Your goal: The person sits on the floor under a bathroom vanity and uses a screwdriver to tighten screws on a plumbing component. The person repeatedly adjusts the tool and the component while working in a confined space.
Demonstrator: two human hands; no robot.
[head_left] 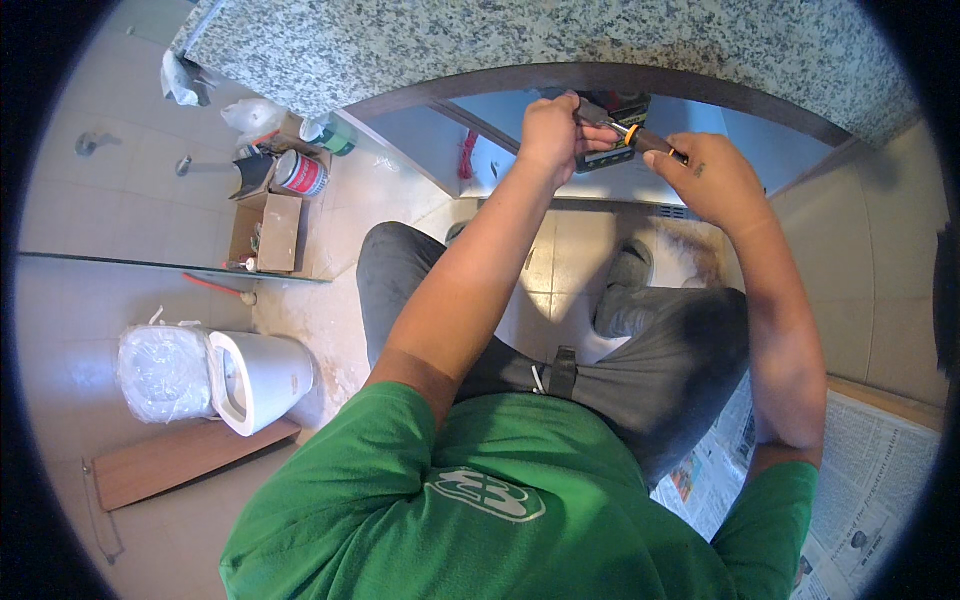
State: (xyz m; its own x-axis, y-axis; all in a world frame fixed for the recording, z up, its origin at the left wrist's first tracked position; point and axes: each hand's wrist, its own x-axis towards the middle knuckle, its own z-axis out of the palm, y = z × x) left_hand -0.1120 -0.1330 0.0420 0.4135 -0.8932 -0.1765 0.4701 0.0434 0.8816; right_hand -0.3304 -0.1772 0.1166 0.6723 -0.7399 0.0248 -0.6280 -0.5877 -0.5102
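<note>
Below the speckled stone counter (540, 30), my right hand (705, 175) grips the dark handle of a hand tool (664, 147) with a yellow ring and a short silver neck. My left hand (553, 140) is closed around the tool's flat, dark far end, partly hidden by my fingers. Behind both hands, inside the open cabinet (744, 135), sits a black tool case (628, 104), partly covered. A red coiled cord (467, 156) lies against the cabinet's inner left side.
On the left, cardboard boxes (275, 232), a round tub (300, 175) and a bucket (330, 137) stand beyond a glass panel edge, near a toilet (270, 375) and a wooden board (180, 465). Newspaper (860, 480) covers the lower right. My bent legs frame the tiled floor (535, 270).
</note>
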